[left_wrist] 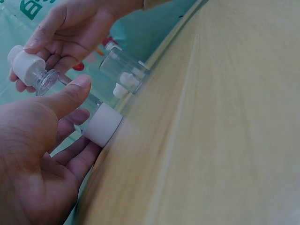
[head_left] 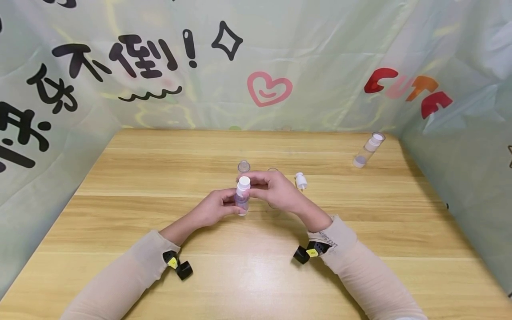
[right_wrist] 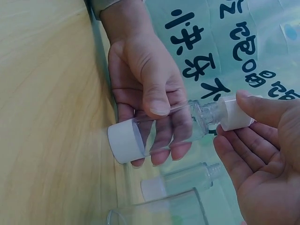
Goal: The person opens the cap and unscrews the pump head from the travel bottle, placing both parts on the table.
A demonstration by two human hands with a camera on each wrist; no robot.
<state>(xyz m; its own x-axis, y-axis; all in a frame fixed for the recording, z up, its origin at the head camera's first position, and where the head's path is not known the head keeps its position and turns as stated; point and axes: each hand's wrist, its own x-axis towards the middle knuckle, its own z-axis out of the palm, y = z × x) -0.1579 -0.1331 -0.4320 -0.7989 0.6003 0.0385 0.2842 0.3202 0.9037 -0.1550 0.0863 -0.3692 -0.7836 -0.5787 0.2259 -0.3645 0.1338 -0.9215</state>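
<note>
Between both hands stands a clear bottle [right_wrist: 180, 123] with a white base [left_wrist: 103, 124], upright on the table. My left hand [head_left: 212, 208] holds it low down, thumb on one side and fingers on the other. At its neck, my right hand [head_left: 278, 191] pinches a white pump top [head_left: 243, 185] between thumb and fingers. In the right wrist view the pump top meets the threaded neck; whether it is seated there I cannot tell. Another clear bottle [right_wrist: 185, 180] with a white base and a bare threaded neck stands just behind.
A loose white pump top [head_left: 301, 181] stands right of my right hand. A clear cover [left_wrist: 115, 65] is near it, mostly behind that hand in the head view. Toward the back right corner stands a capped bottle [head_left: 369, 150]. Printed fabric [head_left: 316, 58] walls the table's back and sides.
</note>
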